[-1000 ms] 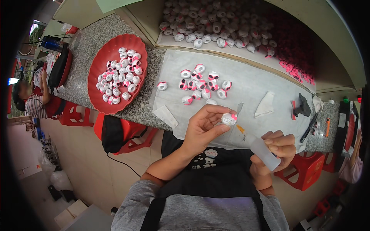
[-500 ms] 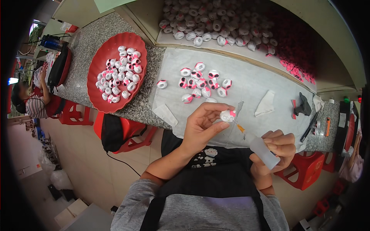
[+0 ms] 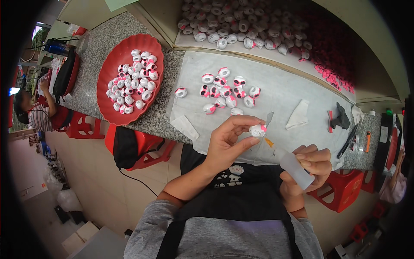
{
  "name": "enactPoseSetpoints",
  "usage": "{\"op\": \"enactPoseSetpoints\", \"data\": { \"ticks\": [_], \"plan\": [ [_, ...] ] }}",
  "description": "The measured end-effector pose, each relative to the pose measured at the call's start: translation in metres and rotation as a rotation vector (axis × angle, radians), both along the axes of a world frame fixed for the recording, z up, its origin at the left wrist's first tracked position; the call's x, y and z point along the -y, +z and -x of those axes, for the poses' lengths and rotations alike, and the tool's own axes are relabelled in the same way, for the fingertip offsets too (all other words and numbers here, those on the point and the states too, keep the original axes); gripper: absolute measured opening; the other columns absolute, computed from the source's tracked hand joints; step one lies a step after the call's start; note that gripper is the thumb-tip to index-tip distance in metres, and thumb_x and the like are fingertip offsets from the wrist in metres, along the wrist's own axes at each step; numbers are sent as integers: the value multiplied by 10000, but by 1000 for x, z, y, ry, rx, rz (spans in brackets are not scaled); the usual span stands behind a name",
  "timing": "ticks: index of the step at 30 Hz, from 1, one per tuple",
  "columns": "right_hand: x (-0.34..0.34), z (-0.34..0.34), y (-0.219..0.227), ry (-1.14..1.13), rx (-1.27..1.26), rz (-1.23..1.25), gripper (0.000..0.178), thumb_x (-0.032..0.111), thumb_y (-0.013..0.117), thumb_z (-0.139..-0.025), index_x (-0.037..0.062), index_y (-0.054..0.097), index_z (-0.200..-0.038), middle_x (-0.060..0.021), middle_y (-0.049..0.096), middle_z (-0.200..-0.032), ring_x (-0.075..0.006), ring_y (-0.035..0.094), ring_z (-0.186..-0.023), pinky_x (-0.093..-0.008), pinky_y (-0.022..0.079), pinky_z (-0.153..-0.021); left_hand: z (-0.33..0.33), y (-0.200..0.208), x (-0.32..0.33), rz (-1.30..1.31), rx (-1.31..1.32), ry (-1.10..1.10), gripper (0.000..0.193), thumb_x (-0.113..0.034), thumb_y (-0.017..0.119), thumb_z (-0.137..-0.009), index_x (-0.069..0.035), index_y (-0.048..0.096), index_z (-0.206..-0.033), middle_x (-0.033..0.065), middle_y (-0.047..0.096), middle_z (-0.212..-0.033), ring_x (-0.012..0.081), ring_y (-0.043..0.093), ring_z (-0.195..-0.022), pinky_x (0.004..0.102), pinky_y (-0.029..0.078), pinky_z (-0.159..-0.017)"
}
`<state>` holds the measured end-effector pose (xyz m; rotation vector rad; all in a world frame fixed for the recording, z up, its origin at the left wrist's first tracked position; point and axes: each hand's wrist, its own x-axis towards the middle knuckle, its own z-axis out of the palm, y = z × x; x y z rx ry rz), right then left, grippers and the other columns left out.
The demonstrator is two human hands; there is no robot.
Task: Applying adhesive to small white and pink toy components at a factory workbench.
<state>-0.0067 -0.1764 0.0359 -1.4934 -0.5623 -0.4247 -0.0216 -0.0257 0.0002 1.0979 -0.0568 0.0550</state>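
Between its thumb and fingers, my left hand point(image 3: 229, 144) pinches a small white plastic figure head point(image 3: 257, 131) with a pink patch. My right hand point(image 3: 311, 169) is wrapped around a translucent squeeze bottle point(image 3: 297, 170). An orange needle tip point(image 3: 269, 143) on that bottle points up and left at the head, with a small gap between them. Beyond my hands, several similar white and pink heads point(image 3: 225, 91) lie grouped on a white sheet point(image 3: 189, 69). Some of them show dark oval patches.
A red scalloped tray point(image 3: 108, 73) full of such heads stands at left. A shelf bin point(image 3: 228, 56) behind holds many white heads and pink pieces point(image 3: 332, 77). Tissue point(image 3: 298, 114), a black cloth point(image 3: 341, 115) and an orange stick point(image 3: 368, 141) lie right. Another person point(image 3: 39, 108) sits far left.
The head in my left hand has turned slightly and shifted a little to the right. My right hand and the bottle have hardly moved.
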Motion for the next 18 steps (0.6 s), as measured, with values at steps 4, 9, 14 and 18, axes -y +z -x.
{"op": "enactPoseSetpoints", "data": {
  "ticks": [4,9,14,18],
  "plan": [
    [-1,1,0,8,3,11,400,169,741,-543,64,422,-760,-41,418,-724,-107,423,-546,-209,374,-475,1,-2,1,-115,77,27,303,85,519,-683,9,453,-969,152,478,-1010,204,450,-974,309,343,-840],
    [-2,2,1,28,-5,27,391,161,740,-543,64,425,-754,-41,419,-722,-108,426,-546,-209,374,-476,1,0,-1,-304,136,60,292,92,519,-673,9,474,-950,147,487,-1000,202,456,-954,311,339,-836],
    [-2,0,2,51,-16,50,385,161,738,-546,63,428,-751,-44,415,-718,-107,420,-545,-212,374,-477,-1,1,-3,-341,148,94,291,99,522,-667,8,482,-941,148,491,-994,201,453,-952,305,336,-835],
    [1,0,5,9,5,40,384,160,737,-545,63,425,-747,-43,407,-708,-107,416,-545,-218,370,-478,-1,4,-2,-357,165,91,288,106,524,-663,9,482,-932,151,491,-993,203,449,-955,303,338,-830]
  ]
}}
